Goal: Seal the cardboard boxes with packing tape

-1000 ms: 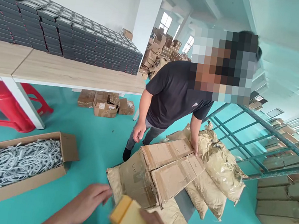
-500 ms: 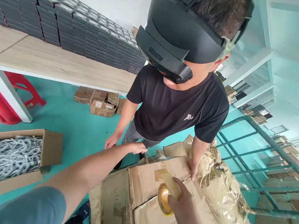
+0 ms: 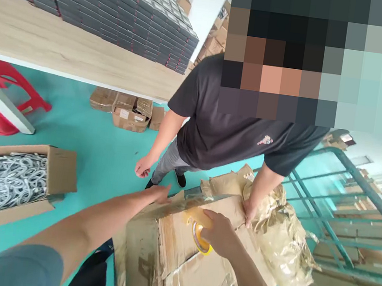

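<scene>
My right hand (image 3: 219, 233) grips a roll of yellow packing tape (image 3: 206, 247) over the top of a cardboard box (image 3: 178, 240). A strip of the tape reaches the box top just left of my fingers. My left arm stretches forward, and my left hand (image 3: 160, 194) is at the box's far left edge, thumb apart from the partly hidden, slightly blurred fingers; it holds nothing I can see. Across from me, a co-worker in a black T-shirt rests one hand (image 3: 249, 211) on the box's far right corner. Their other hand (image 3: 143, 167) hangs beside the box.
Crinkled brown wrapped packages (image 3: 286, 244) lie right of the box, near a green metal rail frame (image 3: 358, 183). At left stands an open carton (image 3: 62, 173) of grey-white looped cables. Behind it are a table (image 3: 116, 65) with stacked dark boxes, a red stool (image 3: 25, 88) and small cartons (image 3: 129, 118).
My right hand has moved left and slightly up across the box top with the tape roll. My left hand has drawn back left and lower. The view has shifted.
</scene>
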A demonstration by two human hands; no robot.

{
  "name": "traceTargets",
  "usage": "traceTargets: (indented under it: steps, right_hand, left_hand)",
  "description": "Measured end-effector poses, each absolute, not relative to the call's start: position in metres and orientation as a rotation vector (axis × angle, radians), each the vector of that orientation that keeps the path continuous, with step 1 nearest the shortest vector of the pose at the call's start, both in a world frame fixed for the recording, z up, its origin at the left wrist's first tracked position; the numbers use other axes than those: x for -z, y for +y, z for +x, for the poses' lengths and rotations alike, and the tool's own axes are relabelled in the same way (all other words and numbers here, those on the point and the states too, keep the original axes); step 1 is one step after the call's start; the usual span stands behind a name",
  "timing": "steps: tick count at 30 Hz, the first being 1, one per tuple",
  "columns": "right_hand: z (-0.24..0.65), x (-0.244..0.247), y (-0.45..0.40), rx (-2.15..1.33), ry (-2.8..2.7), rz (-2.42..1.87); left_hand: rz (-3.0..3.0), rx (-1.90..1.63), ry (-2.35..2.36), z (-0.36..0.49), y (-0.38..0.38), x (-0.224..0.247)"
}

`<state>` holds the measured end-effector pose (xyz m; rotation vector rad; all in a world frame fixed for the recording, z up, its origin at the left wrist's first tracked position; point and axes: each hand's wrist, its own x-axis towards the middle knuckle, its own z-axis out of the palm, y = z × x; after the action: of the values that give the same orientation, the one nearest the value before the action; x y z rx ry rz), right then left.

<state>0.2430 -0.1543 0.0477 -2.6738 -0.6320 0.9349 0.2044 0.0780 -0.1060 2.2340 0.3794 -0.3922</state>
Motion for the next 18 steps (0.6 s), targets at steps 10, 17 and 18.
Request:
traceTargets:
  steps: [10, 17, 18]
  right_hand:
    - [0.138, -0.039, -0.342, -0.588, -0.426, -2.591]
    - [0.039, 0.023, -0.447, -0.427, -0.405, -2.45]
    - [0.022, 0.034, -0.461, -0.394, -0.383, -2.45]
  left_hand:
    - [2.68, 0.321, -0.059, 0.141, -0.078, 0.015]
    - [2.941, 0.609, -0.31, 0.103, -0.131, 0.023]
    - [2.968, 0.63, -0.361, 0.106, -0.133, 0.018]
